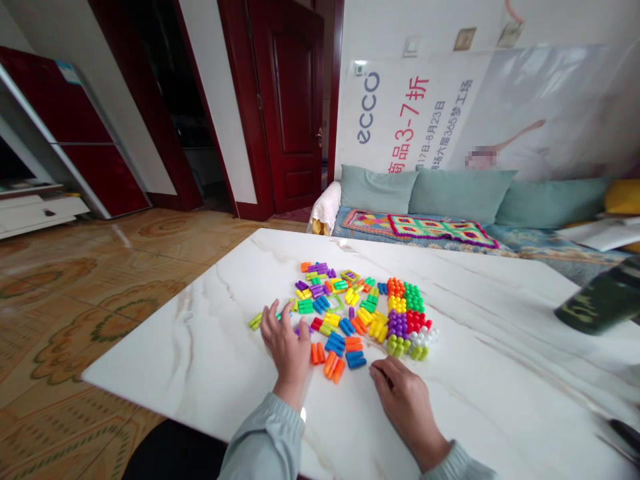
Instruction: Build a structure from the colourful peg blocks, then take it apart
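A heap of small plastic building blocks [345,307] in many colours lies on the white marble table [480,320]. Part of the heap is a joined cluster of round-studded pieces [407,317] in orange, green, yellow, purple, red and white. My left hand [286,341] rests flat at the heap's left edge, fingers spread over a few blocks, holding nothing. My right hand [404,395] lies knuckles-up on the table just below the heap, fingers curled loosely, near a blue block [356,361]. Whether it holds anything is hidden.
A dark camouflage-patterned object [603,300] sits at the table's right edge. Behind the table stands a sofa [465,200] with teal cushions and a bright mat. A red door [293,100] and patterned tile floor [100,280] lie to the left.
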The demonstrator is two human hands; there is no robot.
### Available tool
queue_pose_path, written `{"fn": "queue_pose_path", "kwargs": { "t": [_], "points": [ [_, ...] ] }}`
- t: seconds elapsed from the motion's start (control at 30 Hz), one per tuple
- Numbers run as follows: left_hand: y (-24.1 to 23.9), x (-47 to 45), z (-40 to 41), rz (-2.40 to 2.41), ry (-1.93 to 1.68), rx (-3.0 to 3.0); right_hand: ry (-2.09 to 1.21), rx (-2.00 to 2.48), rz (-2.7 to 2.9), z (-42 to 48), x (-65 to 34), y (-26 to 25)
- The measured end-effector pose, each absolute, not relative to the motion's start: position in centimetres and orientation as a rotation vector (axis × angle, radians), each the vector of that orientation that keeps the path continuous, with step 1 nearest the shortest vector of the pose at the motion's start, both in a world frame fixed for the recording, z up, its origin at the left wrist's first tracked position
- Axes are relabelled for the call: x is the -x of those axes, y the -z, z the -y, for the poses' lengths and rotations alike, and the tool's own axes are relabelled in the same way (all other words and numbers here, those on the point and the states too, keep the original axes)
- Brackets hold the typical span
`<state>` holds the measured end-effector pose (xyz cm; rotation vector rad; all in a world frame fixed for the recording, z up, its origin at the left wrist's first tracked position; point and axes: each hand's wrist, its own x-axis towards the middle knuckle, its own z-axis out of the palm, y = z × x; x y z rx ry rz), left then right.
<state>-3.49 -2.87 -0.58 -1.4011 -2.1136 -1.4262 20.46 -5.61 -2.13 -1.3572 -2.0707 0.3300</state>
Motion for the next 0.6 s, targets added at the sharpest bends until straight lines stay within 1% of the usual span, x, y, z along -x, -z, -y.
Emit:
{"fn": "queue_pose_path", "kwargs": {
  "t": [0.07,0.17,0.33,0.47,0.53,0.6],
  "points": [
    [0.8,4.2,2.6,2.340,1.246,1.269,-0.347,1.367,2.071,5.6,-20.5,2.2],
    [1.4,5.0,2.0,2.564,1.072,1.187,-0.369,1.381,2.082,5.7,-20.4,2.1],
    [2.2,5.9,1.4,2.647,0.939,1.165,-0.386,1.413,2.093,5.7,-20.3,1.9],
    [2.6,6.3,1.2,2.493,1.025,1.309,-0.394,1.419,2.109,5.8,-20.2,2.0],
    [2.9,6.5,1.0,2.394,1.168,1.405,-0.398,1.432,2.112,5.7,-20.2,1.9],
    [3.3,6.7,0.7,2.278,1.388,1.463,-0.407,1.446,2.109,5.7,-20.2,1.9]
  ]
}}
